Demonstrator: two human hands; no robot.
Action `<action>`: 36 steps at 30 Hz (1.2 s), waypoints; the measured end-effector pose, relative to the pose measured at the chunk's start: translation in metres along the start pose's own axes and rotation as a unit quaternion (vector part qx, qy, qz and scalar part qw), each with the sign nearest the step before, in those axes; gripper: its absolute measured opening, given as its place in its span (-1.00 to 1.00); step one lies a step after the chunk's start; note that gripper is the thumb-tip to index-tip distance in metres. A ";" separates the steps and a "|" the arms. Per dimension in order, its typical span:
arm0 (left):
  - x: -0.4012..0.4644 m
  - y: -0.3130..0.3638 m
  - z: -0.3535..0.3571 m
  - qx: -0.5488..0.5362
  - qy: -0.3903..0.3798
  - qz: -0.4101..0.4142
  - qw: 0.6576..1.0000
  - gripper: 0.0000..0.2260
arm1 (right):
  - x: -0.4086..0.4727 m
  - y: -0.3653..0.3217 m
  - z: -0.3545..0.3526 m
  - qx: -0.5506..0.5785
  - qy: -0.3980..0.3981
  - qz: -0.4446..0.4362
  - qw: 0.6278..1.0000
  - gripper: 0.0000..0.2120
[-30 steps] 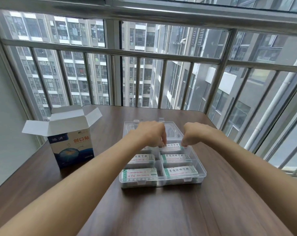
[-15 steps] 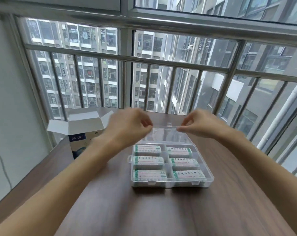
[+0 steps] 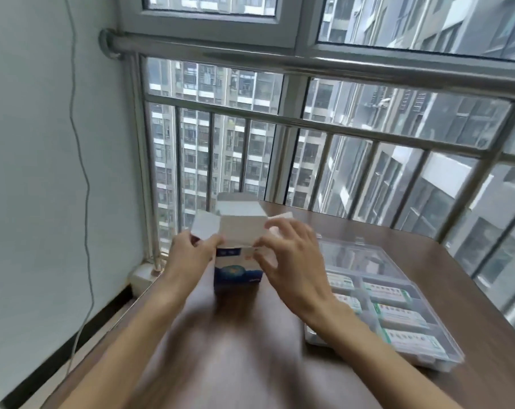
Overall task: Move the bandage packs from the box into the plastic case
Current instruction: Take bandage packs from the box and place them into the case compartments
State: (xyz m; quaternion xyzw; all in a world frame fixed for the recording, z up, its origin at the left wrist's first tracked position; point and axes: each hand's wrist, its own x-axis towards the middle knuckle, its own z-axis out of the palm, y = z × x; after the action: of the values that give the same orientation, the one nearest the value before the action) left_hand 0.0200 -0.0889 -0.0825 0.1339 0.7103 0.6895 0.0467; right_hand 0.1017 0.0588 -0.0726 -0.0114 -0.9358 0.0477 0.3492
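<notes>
- Head view: left hand (image 3: 188,255) and right hand (image 3: 291,261) each pinching a flap of the box (image 3: 238,261) on the worktop (image 3: 235,349).
- Bandage packs (image 3: 398,317) already filling the plastic case (image 3: 451,361), right of box.
- Best folded side flaps first, box held steady.

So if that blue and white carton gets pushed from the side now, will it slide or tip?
The carton stands upright, taller than wide, so a high push would probably tip it. It looks like thin card with open flaps, likely light. The left hand and right hand at its top flaps should steady it.
</notes>
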 end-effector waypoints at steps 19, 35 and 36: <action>-0.020 -0.021 0.018 0.056 0.156 0.184 0.969 -0.80 | 0.021 -0.023 -0.007 0.137 -0.265 0.055 0.953 -0.57; -0.007 -0.021 0.021 0.022 0.174 0.137 0.975 -0.64 | 0.035 -0.020 -0.016 -0.035 -0.234 -0.044 0.971 -0.84; -0.006 -0.020 0.020 0.018 0.173 0.136 0.975 -0.64 | 0.032 -0.018 -0.020 -0.045 -0.208 -0.046 0.976 -0.86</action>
State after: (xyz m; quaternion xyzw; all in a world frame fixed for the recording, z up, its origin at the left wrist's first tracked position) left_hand 0.0286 -0.0715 -0.1038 0.1084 0.6948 0.6894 -0.1738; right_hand 0.0905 0.0438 -0.0351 0.0264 -0.9886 -0.0090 0.1479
